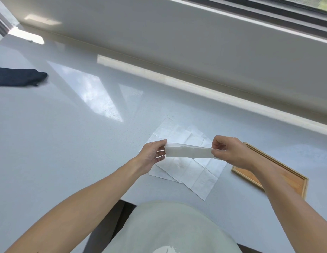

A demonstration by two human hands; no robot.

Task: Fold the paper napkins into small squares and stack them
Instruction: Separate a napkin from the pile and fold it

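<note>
A white paper napkin (188, 152), folded into a long narrow strip, hangs in the air between both hands. My left hand (152, 155) pinches its left end, and my right hand (227, 149) pinches its right end. Beneath them, unfolded white napkins (193, 174) lie flat and overlapping on the white counter (67, 143), creased into squares. The hands and the strip hide part of these sheets.
A shallow wooden tray (294, 181) lies on the counter to the right, partly under my right forearm. A dark blue cloth (18, 77) rests at the far left. A window sill and wall run along the back. The counter's front edge is near my lap.
</note>
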